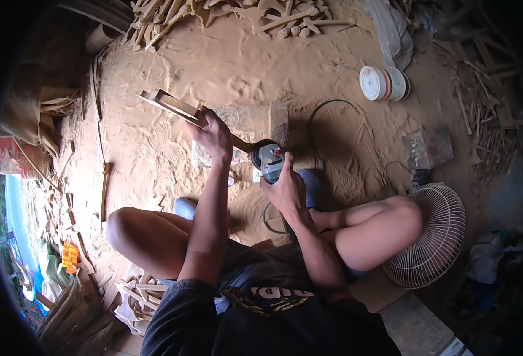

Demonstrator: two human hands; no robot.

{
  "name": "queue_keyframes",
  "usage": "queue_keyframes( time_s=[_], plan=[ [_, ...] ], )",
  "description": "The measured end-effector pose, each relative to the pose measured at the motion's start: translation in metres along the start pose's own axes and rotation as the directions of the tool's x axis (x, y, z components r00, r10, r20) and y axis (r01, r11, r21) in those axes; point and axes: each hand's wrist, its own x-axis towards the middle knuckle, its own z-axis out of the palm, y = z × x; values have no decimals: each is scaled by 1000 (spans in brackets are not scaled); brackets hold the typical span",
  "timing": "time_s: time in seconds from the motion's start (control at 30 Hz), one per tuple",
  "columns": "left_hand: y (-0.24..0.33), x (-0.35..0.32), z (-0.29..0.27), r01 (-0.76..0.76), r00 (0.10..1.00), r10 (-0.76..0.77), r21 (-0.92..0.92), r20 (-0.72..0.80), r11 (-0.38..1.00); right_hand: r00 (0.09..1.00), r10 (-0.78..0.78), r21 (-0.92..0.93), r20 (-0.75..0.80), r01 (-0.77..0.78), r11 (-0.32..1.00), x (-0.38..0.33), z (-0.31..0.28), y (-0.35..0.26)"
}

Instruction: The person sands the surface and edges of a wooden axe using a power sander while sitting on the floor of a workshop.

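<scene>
My left hand (215,137) is closed around a long wooden piece (178,107), whose forked end points up and to the left. The other end of the wood runs down to the right and meets the dark disc of an angle grinder (271,160). My right hand (287,187) grips the grinder's grey body, with the thumb lying along its side near a red button. Under the wood, a dusty wooden block (237,116) rests on the ground between my feet. My fingers hide part of the wood and the grinder's lower body.
Sawdust covers the floor (142,142). Heaps of wooden pieces (273,15) lie at the far side. A white bucket (377,83) lies on its side at far right. A round fan (430,234) stands by my right knee. A black cable (315,113) loops beyond the grinder.
</scene>
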Motion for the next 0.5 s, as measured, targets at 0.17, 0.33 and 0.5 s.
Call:
queue_keyframes(
  time_s=[0.17, 0.33, 0.5],
  plan=[
    [4, -3, 2, 31, 1000, -31, 4, -1, 999, 999, -3, 77, -41, 6, 997, 3, 0, 2],
    [0, -3, 2, 15, 1000, -16, 18, 11, 1000, 999, -6, 80, -43, 9, 997, 7, 6, 10],
    [-37, 14, -14, -52, 999, 53, -25, 3, 998, 999, 47, 153, 2, -46, 987, 10, 8, 12]
  ],
)
